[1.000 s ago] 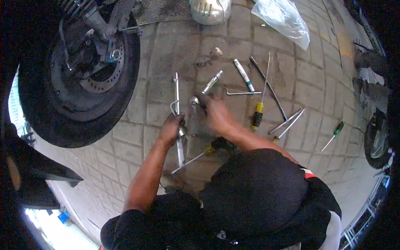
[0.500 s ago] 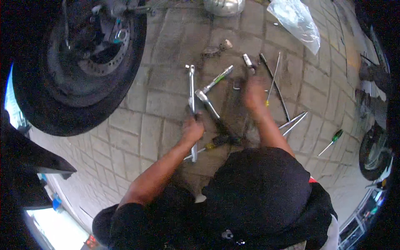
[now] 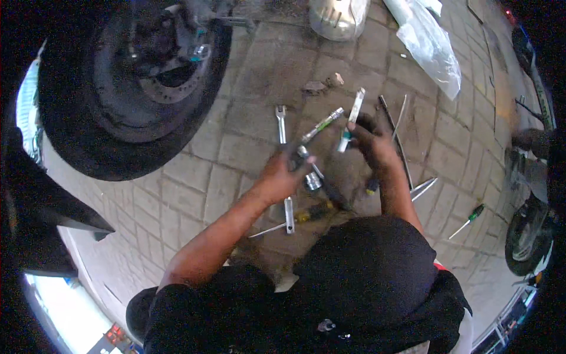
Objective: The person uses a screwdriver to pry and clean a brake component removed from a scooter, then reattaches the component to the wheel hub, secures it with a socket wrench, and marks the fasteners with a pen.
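Observation:
My left hand (image 3: pixel 283 176) is partly closed over the middle of a long chrome wrench bar (image 3: pixel 282 127). A shiny socket (image 3: pixel 312 182) shows at its fingers and seems held there, though blur hides the grip. My right hand (image 3: pixel 377 141) pinches a short silver bar (image 3: pixel 357 105) with a teal patch at the fingertips. Between the hands lies a ratchet (image 3: pixel 318 171), partly covered by my left hand, with a green-striped extension (image 3: pixel 322 124) leading off it. A yellow-and-black screwdriver (image 3: pixel 315 211) lies nearer to me.
A motorcycle wheel (image 3: pixel 200 127) with a brake disc stands at the left. Right of my hand lie a dark rod (image 3: pixel 401 141), silver tools (image 3: pixel 423 187) and a green-handled screwdriver (image 3: pixel 469 219). Farther off are stones (image 3: pixel 323 85), a metal part (image 3: pixel 339 20) and a plastic bag (image 3: pixel 433 50).
My right hand has picked the silver bar up from the paving and brought it closer. My left hand has shifted right, and a socket now shows at it. The view has shifted slightly.

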The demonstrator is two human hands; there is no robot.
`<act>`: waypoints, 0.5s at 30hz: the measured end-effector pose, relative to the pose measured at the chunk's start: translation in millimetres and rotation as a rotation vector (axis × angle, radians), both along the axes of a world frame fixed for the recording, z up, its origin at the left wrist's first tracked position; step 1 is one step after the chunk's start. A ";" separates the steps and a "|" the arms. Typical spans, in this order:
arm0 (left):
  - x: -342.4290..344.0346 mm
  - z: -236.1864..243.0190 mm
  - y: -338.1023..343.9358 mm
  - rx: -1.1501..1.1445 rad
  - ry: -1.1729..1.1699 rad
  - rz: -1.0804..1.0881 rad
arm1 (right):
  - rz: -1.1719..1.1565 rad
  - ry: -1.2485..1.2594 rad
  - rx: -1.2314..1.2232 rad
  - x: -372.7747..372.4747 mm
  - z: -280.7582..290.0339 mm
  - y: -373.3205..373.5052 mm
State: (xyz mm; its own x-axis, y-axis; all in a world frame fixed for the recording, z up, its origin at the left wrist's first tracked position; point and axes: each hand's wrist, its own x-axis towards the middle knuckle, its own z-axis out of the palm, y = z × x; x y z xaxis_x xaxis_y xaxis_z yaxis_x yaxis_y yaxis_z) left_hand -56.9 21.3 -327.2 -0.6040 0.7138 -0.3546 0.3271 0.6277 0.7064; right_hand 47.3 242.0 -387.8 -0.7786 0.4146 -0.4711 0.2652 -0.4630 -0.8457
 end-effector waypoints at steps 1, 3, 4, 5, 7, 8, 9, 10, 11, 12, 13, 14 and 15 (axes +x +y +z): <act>1.5 10.9 14.5 0.161 -0.252 0.082 | -0.077 0.050 -0.068 0.3 16.8 -13.2; 10.8 22.0 26.1 0.160 -0.184 0.066 | -0.102 0.028 -0.204 -1.3 32.4 -29.7; 8.9 29.0 25.9 0.158 -0.145 0.043 | -0.088 0.076 -0.176 0.8 40.3 -35.7; 0.9 37.4 22.3 0.156 -0.114 0.052 | -0.076 0.122 -0.151 2.4 48.0 -41.8; -9.6 57.6 12.2 0.162 -0.125 -0.128 | 0.028 0.027 -0.078 3.2 82.0 -47.1; -14.3 71.4 3.4 0.074 0.035 -0.226 | 0.140 0.076 0.029 2.4 84.4 -45.3; -18.9 89.0 -7.6 0.066 0.049 -0.216 | 0.206 0.121 0.067 1.6 91.4 -50.3; -22.5 110.1 -22.0 0.037 -0.081 -0.257 | 0.258 0.213 0.195 4.9 105.5 -55.8; -26.5 127.4 -39.1 0.012 -0.205 -0.294 | 0.308 0.312 0.328 4.3 124.0 -58.2; -24.4 136.9 -60.9 0.052 -0.220 -0.230 | 0.120 0.469 0.209 4.2 132.2 -48.5; -22.9 143.6 -85.2 0.087 -0.243 -0.166 | -0.033 0.557 0.176 0.0 140.9 -36.3; -29.6 159.4 -99.5 -0.108 -0.361 -0.161 | -0.184 0.641 0.178 -0.7 154.3 -20.8; -35.3 181.1 -114.1 -0.326 -0.466 -0.133 | -0.292 0.677 0.251 -14.4 162.9 -9.4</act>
